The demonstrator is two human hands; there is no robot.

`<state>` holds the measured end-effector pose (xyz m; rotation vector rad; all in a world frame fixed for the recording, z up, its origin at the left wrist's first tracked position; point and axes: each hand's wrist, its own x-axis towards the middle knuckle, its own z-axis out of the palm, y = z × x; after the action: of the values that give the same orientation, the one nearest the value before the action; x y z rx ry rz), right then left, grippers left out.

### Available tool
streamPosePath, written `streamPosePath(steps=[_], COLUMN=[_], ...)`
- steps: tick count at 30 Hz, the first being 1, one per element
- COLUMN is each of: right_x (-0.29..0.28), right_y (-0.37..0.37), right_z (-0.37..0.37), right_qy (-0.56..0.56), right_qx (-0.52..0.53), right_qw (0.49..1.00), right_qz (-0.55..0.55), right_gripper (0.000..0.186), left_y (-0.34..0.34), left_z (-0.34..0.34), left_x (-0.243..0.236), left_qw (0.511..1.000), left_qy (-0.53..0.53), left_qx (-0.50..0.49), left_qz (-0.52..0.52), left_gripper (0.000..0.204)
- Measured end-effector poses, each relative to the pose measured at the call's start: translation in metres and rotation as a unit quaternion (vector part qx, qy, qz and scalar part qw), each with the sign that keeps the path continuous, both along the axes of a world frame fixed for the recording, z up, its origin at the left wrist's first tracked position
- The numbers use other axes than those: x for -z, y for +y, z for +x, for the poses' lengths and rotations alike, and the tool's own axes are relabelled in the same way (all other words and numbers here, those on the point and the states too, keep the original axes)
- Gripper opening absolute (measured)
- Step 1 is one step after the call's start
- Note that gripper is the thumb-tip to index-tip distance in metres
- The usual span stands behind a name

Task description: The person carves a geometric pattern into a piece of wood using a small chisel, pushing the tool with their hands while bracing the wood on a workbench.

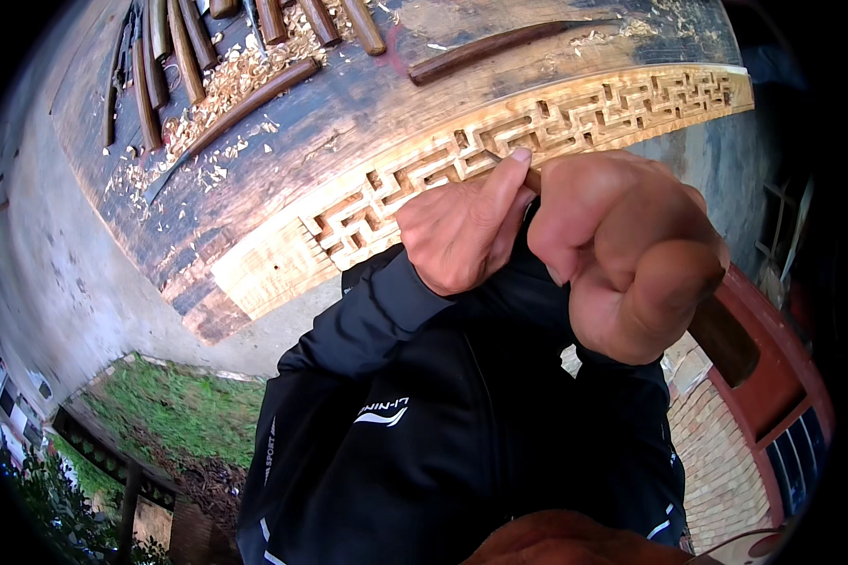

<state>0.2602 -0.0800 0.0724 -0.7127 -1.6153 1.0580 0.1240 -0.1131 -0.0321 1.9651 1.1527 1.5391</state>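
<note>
A long pale wooden board (273, 273) with a carved angular fret pattern lies across the near side of the workbench. My right hand (622, 250) is wrapped round the wooden handle of a carving chisel (725, 341), whose butt end sticks out below the fist. Near the board's middle, my left hand (466, 226) grips the chisel's front part, its thumb stretched along it and its wrist low over the board's near edge. The chisel's tip appears to meet the carved grooves just past the left thumb. The left fingers are partly hidden beneath the hand.
On the dark, worn workbench (349, 122) lie several wooden-handled chisels (184, 52) at the far left among curly wood shavings (240, 80). One loose chisel (245, 104) points toward the near left; another (499, 47) lies behind the board. Grass (179, 414) grows beyond the concrete ground.
</note>
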Motion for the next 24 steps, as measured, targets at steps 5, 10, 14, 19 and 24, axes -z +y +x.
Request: streamPosePath(steps=[5, 10, 14, 19, 24], right_x=[0.0, 0.009, 0.013, 0.032, 0.026], right_y=[-0.01, -0.023, -0.025, -0.037, -0.042], right_z=[0.004, 0.002, 0.007, 0.011, 0.015], right_qy=[0.02, 0.07, 0.082, 0.179, 0.166], right_qx=[0.019, 0.067, 0.068, 0.073, 0.071], right_qw=[1.0, 0.995, 0.994, 0.976, 0.982], right_qz=[0.011, 0.021, 0.023, 0.103, 0.052], right_gripper=[0.056, 0.056, 0.057, 0.06, 0.06], left_y=[0.004, 0.003, 0.002, -0.001, 0.0], left_z=[-0.005, -0.006, -0.007, -0.002, -0.002], left_x=[0.003, 0.001, -0.002, 0.005, 0.011], left_qw=[0.999, 0.997, 0.996, 0.993, 0.992], left_qy=[0.008, 0.036, 0.055, 0.061, 0.038], left_qx=[0.053, 0.073, 0.077, 0.071, 0.079], left_qz=[0.008, 0.013, 0.003, 0.074, 0.093], left_gripper=[0.053, 0.053, 0.053, 0.051, 0.054])
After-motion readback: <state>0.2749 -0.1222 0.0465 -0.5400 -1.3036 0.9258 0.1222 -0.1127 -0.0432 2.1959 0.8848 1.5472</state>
